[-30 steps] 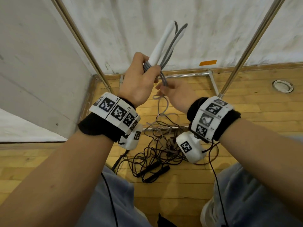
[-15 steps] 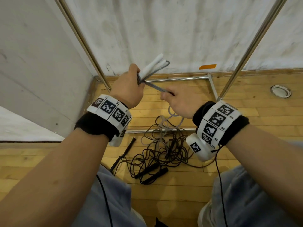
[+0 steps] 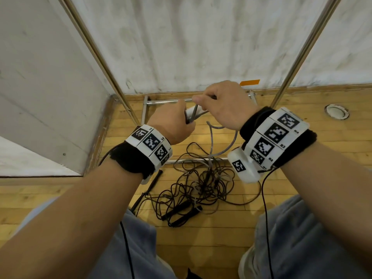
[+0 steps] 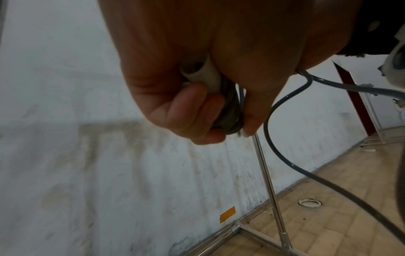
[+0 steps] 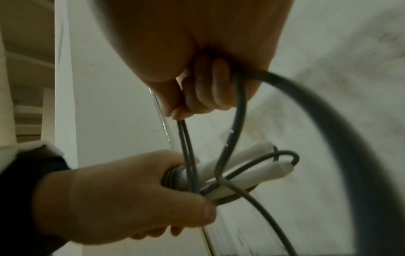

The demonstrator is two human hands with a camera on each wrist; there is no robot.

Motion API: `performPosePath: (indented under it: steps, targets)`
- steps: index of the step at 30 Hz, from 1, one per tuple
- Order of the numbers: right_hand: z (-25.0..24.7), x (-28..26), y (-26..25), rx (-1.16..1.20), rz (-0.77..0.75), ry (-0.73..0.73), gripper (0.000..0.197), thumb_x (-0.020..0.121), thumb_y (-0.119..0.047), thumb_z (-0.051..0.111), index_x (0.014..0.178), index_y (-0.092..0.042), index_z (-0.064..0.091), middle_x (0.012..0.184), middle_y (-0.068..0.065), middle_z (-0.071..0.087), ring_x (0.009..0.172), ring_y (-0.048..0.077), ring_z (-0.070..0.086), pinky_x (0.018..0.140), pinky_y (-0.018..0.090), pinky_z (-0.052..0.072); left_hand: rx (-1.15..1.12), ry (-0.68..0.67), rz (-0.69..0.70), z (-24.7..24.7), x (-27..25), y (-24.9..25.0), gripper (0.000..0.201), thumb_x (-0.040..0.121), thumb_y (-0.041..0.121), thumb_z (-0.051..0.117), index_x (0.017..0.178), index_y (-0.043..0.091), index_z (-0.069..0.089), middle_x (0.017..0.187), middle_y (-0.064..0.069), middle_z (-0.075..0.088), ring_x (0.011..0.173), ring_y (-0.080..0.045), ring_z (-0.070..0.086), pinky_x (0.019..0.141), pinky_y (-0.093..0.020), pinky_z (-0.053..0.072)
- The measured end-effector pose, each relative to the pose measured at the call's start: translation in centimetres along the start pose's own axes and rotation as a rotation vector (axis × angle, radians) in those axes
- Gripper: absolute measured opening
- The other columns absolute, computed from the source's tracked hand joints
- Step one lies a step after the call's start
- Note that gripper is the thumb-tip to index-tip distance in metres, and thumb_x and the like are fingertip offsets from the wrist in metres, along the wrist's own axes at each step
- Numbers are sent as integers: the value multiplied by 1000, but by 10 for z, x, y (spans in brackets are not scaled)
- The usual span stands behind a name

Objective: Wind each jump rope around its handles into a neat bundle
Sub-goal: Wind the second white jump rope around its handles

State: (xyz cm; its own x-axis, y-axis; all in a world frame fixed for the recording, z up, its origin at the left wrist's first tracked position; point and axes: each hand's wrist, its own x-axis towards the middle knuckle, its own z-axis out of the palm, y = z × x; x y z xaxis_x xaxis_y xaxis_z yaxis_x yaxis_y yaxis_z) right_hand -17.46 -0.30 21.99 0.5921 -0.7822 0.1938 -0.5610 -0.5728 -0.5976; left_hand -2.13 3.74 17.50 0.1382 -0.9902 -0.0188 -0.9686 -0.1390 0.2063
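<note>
The grey jump rope cord (image 5: 238, 110) is partway wound: several turns already sit tight around the pair of white handles (image 5: 238, 170), which lie side by side and point away from the person, held up above the wooden floor (image 3: 221, 234) in front of the white wall (image 3: 201, 37). The left hand (image 3: 171, 125) has its fingers curled round the handles' near end, thumb pressing on the wound coils. The right hand (image 3: 223, 103), just above and touching distance from the handles, pinches a loop of the cord between thumb and curled fingers and leads it over them; the slack trails down from that hand to the floor. So the step in hand looks like the middle of winding this first rope. The next move likely calls for carrying the cord round beneath the handles under steady tension, laying it beside the last coil. Below, a tangle of black jump ropes (image 3: 201, 184) with black handles (image 3: 181, 213) lies unwound beside the metal frame (image 3: 165, 101), probably the cord's slack mixed in.
</note>
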Motion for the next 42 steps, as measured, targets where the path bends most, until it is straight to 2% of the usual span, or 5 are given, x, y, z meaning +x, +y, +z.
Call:
performPosePath:
  steps: [8,20,24,30,42]
  targets:
    - [-10,12,23,-139,151,98,46,80,-57,61,61,-14,61,56,0,50,55,15,46,56,30,35,9,-19,123,-4,-10,11,21,77,38,59,80,26,43,66,8,49,59,-13,46,49,-27,30]
    - [-26,9,32,227,229,-252,55,81,-62,53,48,-19,46,38,-9,35,36,6,31,52,24,27,-310,20,354,-44,-37,5,16,67,35,58,74,22,51,60,7,48,59,-17,46,51,-27,31]
    - [-18,4,31,286,299,-267,26,94,-35,51,70,-25,51,55,-15,55,51,-1,49,54,14,41,-539,61,337,-53,-45,11,17,66,34,60,67,29,43,57,7,45,52,-11,42,49,-29,29]
    - [19,-4,-3,717,251,-198,41,97,-23,31,57,-17,38,43,-8,33,39,10,24,40,19,22,-905,201,192,-54,-38,16,22,68,30,60,78,22,42,61,-4,58,52,-18,47,51,-38,38]
    - [23,-5,-6,159,28,45,7,93,-18,52,88,-22,54,85,-4,60,79,15,53,62,18,36,-1027,290,93,-61,-22,12,18,77,29,59,80,29,41,64,-1,59,47,-11,47,50,-28,35]
